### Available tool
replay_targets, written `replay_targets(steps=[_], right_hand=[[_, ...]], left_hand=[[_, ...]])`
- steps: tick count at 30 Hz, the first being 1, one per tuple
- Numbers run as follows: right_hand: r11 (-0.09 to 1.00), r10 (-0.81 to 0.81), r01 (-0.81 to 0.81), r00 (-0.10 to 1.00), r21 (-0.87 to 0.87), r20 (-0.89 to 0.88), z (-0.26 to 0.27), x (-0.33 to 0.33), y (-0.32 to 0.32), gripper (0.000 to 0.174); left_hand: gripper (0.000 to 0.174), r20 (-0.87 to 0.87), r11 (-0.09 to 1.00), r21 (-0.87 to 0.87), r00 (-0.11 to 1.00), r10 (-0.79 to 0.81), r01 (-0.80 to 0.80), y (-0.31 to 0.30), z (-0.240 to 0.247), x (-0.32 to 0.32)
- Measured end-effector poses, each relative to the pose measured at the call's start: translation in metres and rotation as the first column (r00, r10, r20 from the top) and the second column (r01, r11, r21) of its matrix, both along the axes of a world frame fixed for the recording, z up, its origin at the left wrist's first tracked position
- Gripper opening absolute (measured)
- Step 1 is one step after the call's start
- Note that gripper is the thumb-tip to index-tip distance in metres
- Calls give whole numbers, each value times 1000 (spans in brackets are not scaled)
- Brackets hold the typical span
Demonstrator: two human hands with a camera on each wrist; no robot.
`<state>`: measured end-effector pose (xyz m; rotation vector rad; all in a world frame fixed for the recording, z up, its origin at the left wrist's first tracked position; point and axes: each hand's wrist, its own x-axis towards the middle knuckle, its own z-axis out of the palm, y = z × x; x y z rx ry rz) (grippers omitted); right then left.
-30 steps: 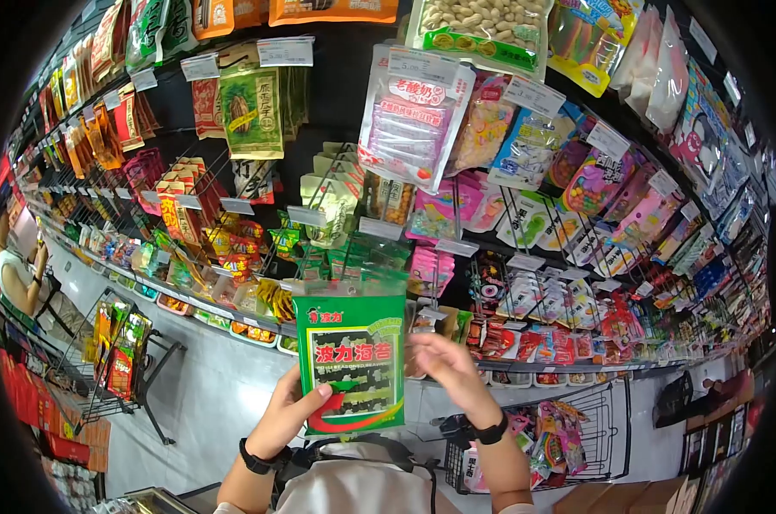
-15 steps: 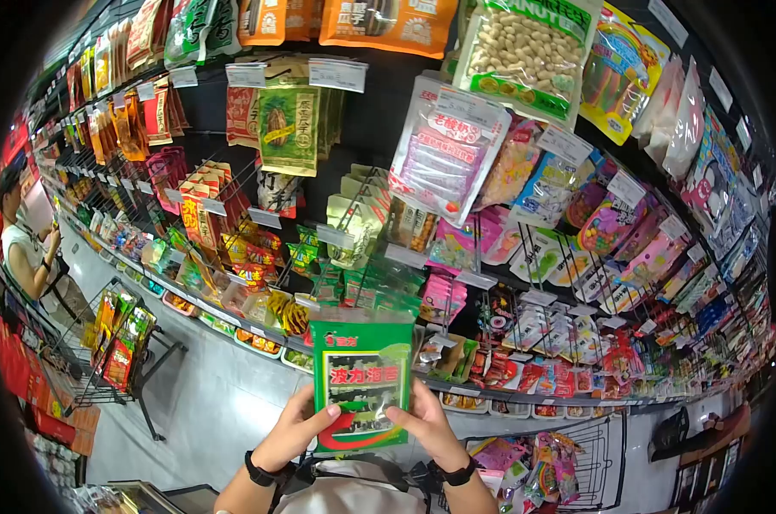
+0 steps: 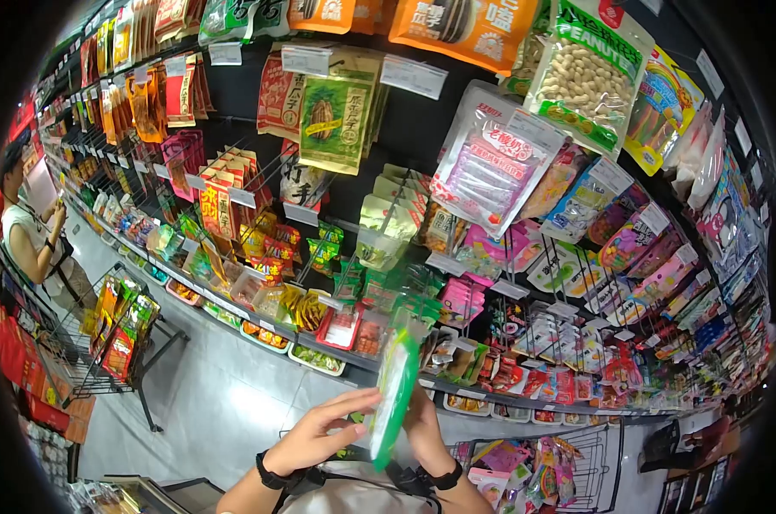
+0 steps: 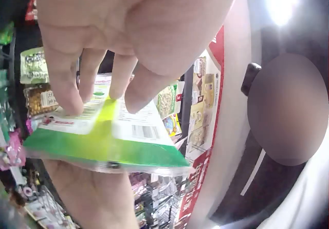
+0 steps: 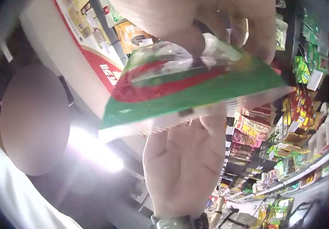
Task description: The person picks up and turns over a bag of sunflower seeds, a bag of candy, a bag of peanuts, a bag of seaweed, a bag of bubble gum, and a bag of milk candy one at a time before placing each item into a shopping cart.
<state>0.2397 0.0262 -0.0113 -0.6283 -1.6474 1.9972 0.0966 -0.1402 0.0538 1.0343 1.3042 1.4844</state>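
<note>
A green packet of seaweed snack [image 3: 396, 398] stands nearly edge-on between the two hands in the head view, its white printed back towards the left. My right hand [image 3: 425, 430] holds it from the right side. In the right wrist view, that thumb presses on the packet's clear front [image 5: 169, 59]. My left hand [image 3: 322, 433] has its fingers stretched out, fingertips against the packet. Those fingertips [image 4: 72, 105] lie on the white back [image 4: 141, 131] in the left wrist view, the green bottom edge below them.
Shelves of hanging snack bags run across the front, with a yogurt candy bag [image 3: 499, 167] and a peanut bag [image 3: 589, 81] high up. Carts with snacks stand at left [image 3: 161, 343] and lower right [image 3: 589, 467]. A person [image 3: 32, 231] stands far left.
The packet has turned from facing me to nearly edge-on, showing its white back. My left hand has gone from gripping its side to straight fingers on the back. The view has shifted left.
</note>
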Motion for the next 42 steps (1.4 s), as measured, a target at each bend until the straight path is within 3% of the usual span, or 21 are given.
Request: replay_targets(steps=[1,3,4,8,12,15,21,25,29,35,37,39,42], right_hand=[[981,42,-38,999,-191,19,-3,0,-1,48],[946,134,-157,986,-283,-99,2,0,-14,49],[861,51,-156,974,-484,-223,5,-5,-23,48],[825,39,-139,981,-547,-190,10,-18,-39,49],[795,58,-166,978,-584,-199,3,-30,-40,50],[761,79,-197,974,-618,-213,-3,-33,-39,51],[675,103,-259,960,-691,-259,-21,-15,-44,52],[634,85,-281,952,-721,-296,-29,2,-52,52],[682,48,-238,958,-691,-282,-29,12,-58,53],[913,-55,23,996,-408,-69,-21,26,-53,51],[923,-83,57,995,-380,-53,-27,33,-54,49],[873,-149,78,982,-481,-112,-27,28,-54,47],[903,-86,70,996,-425,-17,-22,18,-52,46]], left_hand=[[50,11,998,-21,998,62,-62,-2,5,-2],[51,-195,995,37,976,100,-94,-7,6,-12],[52,-300,992,70,946,124,-108,-10,5,-18],[52,-362,957,88,886,288,-275,-17,-3,-32],[73,-254,953,48,919,300,-298,-21,-16,-39],[78,-86,950,-3,947,310,-312,-22,-16,-38],[75,174,985,-158,980,100,-72,-25,-29,-45],[68,225,991,-130,974,-11,41,-31,-37,-45],[62,178,981,-150,979,-94,122,-32,-33,-46],[56,118,960,-194,977,-180,201,-18,-23,-46],[55,103,953,-207,974,-204,221,-14,-22,-46],[55,83,949,-221,974,-213,226,-14,-26,-48],[56,55,961,-194,980,-189,196,-18,-31,-53]])
